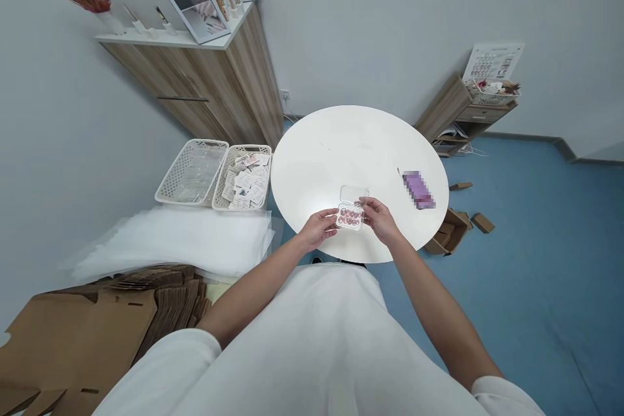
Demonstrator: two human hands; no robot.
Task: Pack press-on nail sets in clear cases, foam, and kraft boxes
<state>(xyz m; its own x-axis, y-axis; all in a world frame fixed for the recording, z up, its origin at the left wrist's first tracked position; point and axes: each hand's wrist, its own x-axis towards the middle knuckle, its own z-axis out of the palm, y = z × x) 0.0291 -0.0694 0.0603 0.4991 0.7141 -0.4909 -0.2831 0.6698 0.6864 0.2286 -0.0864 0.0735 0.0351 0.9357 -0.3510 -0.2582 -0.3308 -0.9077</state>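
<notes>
a white tabletop [351,143] with a smooth, curved edge is seen from above. on its right side a purple item [418,190] is laid at a slant, blurred into blocks so that it cannot be identified. just beside its far left corner a tiny dark piece [398,171] can be seen. a few faint specks are scattered toward the far left.

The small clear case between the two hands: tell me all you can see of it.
The small clear case looks like transparent plastic, with a squarish, round-cornered base and a see-through lid. It is open, the lid swung up on the far side. Small pink and reddish pieces fill the base, in what look like two rows. It is held over the near part of the white table, left hand on one side, right hand on the other.
</notes>
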